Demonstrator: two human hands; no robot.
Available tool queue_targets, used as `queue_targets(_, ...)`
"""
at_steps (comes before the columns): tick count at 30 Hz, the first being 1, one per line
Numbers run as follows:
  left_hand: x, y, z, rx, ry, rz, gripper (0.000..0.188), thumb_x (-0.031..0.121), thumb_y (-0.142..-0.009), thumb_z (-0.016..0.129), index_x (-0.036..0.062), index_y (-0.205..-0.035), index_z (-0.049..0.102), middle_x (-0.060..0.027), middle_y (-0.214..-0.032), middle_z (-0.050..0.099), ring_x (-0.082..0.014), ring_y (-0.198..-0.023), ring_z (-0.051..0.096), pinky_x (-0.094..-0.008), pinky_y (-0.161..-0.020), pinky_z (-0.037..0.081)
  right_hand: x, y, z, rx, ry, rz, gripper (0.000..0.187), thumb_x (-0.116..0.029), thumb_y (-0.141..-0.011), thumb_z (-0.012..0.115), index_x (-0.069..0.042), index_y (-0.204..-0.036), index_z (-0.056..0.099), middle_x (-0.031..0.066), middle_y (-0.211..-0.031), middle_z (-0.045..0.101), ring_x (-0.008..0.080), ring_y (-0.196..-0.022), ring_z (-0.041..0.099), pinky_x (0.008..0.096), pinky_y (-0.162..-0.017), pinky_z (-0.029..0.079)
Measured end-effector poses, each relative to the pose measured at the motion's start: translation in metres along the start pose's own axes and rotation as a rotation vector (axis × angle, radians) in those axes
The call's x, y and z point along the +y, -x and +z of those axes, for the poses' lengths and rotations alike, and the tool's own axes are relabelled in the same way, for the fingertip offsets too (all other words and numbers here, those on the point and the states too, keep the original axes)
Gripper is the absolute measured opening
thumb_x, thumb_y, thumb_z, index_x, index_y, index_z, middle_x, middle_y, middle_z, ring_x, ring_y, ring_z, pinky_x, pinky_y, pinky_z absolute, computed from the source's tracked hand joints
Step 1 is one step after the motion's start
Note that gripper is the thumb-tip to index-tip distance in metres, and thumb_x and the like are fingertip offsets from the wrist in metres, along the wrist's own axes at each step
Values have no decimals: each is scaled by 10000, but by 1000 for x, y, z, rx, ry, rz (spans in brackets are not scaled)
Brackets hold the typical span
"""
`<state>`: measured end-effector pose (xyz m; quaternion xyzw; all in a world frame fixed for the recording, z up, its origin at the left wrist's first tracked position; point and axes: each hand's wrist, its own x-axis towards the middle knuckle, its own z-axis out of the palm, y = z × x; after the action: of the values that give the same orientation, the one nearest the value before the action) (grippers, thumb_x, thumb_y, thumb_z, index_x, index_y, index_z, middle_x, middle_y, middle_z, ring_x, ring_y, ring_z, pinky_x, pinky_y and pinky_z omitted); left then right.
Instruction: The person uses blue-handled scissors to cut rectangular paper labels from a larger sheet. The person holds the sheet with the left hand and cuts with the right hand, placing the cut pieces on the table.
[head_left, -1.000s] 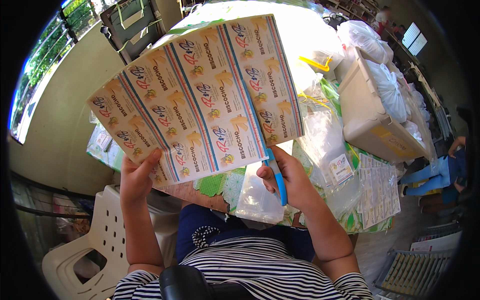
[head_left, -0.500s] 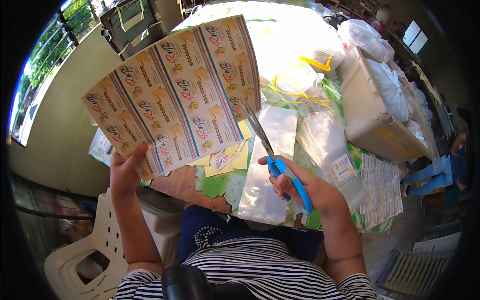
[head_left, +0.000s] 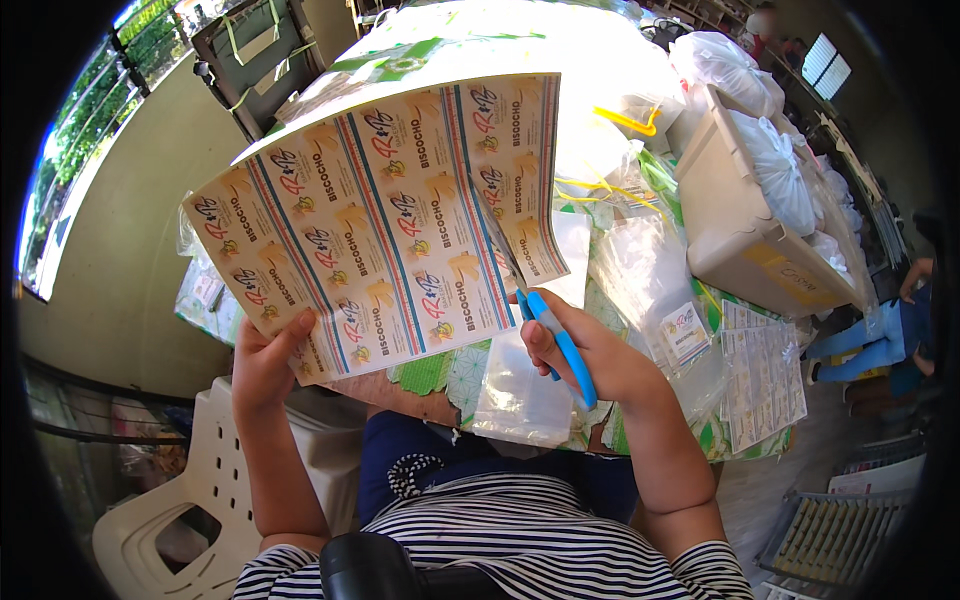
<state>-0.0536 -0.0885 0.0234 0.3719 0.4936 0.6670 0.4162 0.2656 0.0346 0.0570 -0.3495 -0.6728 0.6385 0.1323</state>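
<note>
Label sheet point(head_left: 375, 230), printed in repeating columns with blue and red stripes, is up in the air over the left part of the table's near edge, tilted toward my camera rather than lying on the table point(head_left: 463, 385). Half a second ago I saw the scissors point(head_left: 566, 350) clear of the paper, off its lower right side; now their blades lie in the slit again, reaching up beside a stripe. The sheet has come back to the right to meet them and covers the yellow papers that showed beneath it.

From where I sit, that reads as a fresh bite on the same cut: the right-hand strip point(head_left: 520, 130) is parted at the bottom but seems joined higher up, so I judge the separation unfinished.

My left hand point(head_left: 268, 360) is pinched on the sheet's lower left corner, thumb in front. My right hand point(head_left: 595, 350) is wrapped around the blue handles; how far the blades stand apart I cannot tell.

Just below, a clear plastic pack point(head_left: 530, 405) lies at the table's near edge, and more printed sheets point(head_left: 765, 380) lie at its near right corner.
</note>
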Motion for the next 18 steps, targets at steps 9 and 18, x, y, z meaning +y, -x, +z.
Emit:
queue_targets(9, 2, -14, -22, 213, 78, -46, 321, -19, -860, 623, -81, -1165, 546, -182, -1089, 650, -232, -936, 667, -333, -809, 560, 6, 21, -6, -124, 42, 7, 675, -490, -937, 520, -6, -1388, 383, -9, -776, 433, 79, -665, 427, 213, -589, 375)
queue_targets(18, 9, -6, -11, 53, 33, -51, 325, 2, -859, 636, -76, -1162, 548, -177, -1083, 652, -221, -919, 673, -328, -795, 564, -10, 14, -20, -140, -93, -22, 637, -435, -960, 506, 31, -1375, 381, -6, -783, 436, 81, -678, 437, 223, -618, 402)
